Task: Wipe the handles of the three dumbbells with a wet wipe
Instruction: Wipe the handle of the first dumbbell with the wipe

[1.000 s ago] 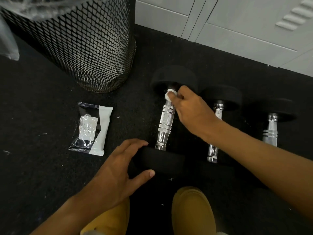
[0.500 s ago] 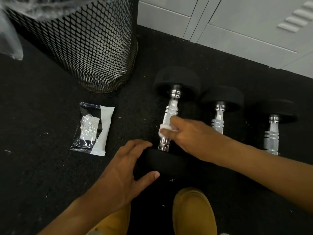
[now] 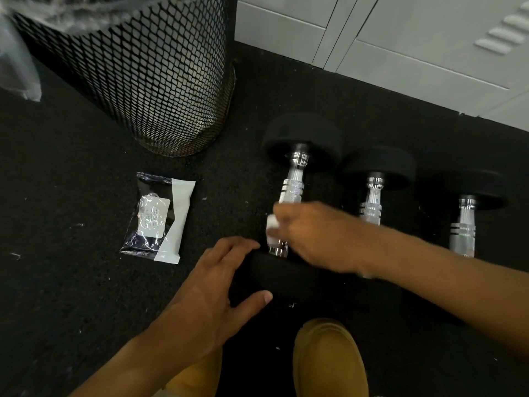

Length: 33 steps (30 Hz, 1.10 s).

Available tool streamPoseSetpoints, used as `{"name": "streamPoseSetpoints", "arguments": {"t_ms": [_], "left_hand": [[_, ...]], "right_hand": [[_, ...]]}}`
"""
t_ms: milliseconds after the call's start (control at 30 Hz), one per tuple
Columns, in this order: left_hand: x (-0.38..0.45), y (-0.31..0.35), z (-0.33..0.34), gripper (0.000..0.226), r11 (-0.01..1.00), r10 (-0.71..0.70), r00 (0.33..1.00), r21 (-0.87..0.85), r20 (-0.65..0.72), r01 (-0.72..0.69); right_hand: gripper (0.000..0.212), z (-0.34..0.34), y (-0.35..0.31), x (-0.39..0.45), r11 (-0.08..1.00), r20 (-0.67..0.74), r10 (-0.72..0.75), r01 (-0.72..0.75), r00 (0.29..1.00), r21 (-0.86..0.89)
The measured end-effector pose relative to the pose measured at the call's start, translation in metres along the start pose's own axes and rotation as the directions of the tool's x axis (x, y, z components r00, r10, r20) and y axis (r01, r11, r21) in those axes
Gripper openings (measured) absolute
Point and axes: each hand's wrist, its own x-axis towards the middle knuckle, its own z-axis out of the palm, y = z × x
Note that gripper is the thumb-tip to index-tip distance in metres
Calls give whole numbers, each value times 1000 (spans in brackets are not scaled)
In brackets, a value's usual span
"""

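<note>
Black mesh bin (image 3: 148, 73), black-and-white wipe packet (image 3: 159, 217), chrome-handled black dumbbells (image 3: 294, 179), tan shoes (image 3: 329, 359).

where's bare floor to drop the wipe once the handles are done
Bare floor lies between the wipes packet and the left dumbbell, and left of the packet. It is crowded at right: three dumbbells lie close together, with the right hand on the wet wipe.
</note>
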Motion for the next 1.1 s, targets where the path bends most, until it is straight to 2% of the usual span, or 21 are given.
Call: {"name": "streamPoseSetpoints", "arguments": {"t_ms": [67, 133, 267, 367, 433, 500, 567, 633, 733, 800, 867, 967, 1100], "left_hand": [[0, 2, 1, 59, 1000, 6, 1000, 2, -3, -6], [1, 4, 2, 59, 1000, 18, 1000, 11, -8, -18], [0, 5, 3, 60, 999, 17, 1000, 28, 9, -18], [0, 5, 4, 59, 1000, 17, 1000, 26, -4, -17], [0, 4, 3, 58, 1000, 14, 1000, 21, -1, -14], [-1, 2, 3, 59, 1000, 17, 1000, 21, -7, -17], [-1, 0, 1, 59, 1000, 5, 1000, 20, -3, -5], [-1, -2, 0, 60, 1000, 0, 1000, 20, 3, 0], [-2, -2, -2, 60, 1000, -8, 1000, 17, 17, 7], [-1, -2, -2, 60, 1000, -2, 1000, 20, 15, 1], [-1, -1, -1, 60, 1000, 9, 1000, 26, 15, -9], [0, 3, 2, 60, 999, 17, 1000, 35, 16, -18], [0, 3, 4, 60, 1000, 16, 1000, 27, 2, -16]], "right_hand": [[29, 4, -5, -10, 992, 40, -37, 32, 999, 121], [29, 7, 1, -13, 976, 22, -26, 21, 999, 216], [30, 6, 13, -23, 966, -23, 22, -15, 1000, 260], [31, 0, 27, -25, 990, -160, 93, -75, 983, 117], [31, -4, 39, -14, 978, -254, 199, -207, 946, -3], [31, -7, 43, 1, 936, -300, 312, -346, 901, -68], [30, -8, 40, 14, 922, -302, 345, -381, 889, -67], [28, -8, 32, 19, 949, -277, 299, -315, 913, -11], [25, -5, 15, 7, 995, -149, 95, -94, 984, 11], [26, 0, 2, -7, 989, -52, -17, 24, 999, 143], [27, 5, 1, -18, 965, 16, -10, 6, 1000, 264], [23, 5, 11, -29, 938, 1, 39, -37, 999, 345], [22, 1, 25, -23, 984, -204, 121, -91, 971, 152]]}}
